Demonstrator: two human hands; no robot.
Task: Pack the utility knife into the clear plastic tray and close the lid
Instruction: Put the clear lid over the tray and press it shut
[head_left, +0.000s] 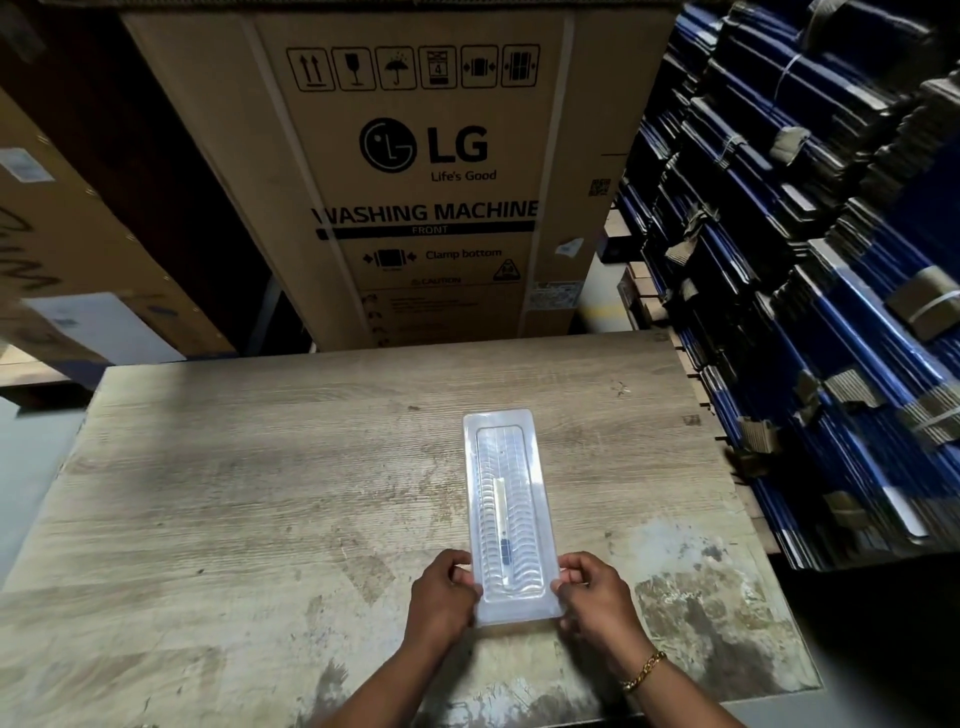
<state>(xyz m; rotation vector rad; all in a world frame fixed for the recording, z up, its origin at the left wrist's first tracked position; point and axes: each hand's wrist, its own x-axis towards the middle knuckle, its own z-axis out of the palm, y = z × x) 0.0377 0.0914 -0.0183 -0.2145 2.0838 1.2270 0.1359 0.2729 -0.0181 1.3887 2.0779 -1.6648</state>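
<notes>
A long clear plastic tray (506, 441) lies on the wooden table (260, 493), running away from me, with its ribbed lid down over it. Inside, a slim pale utility knife (503, 525) with a dark slider shows through the lid, lying lengthwise. My left hand (444, 592) pinches the tray's near left edge. My right hand (595, 590) pinches its near right edge, with a gold bracelet on that wrist.
A large LG washing machine carton (415, 171) stands behind the table's far edge. Stacks of blue and black flattened boxes (810, 260) rise close along the right side. More cartons (78, 249) sit at the far left.
</notes>
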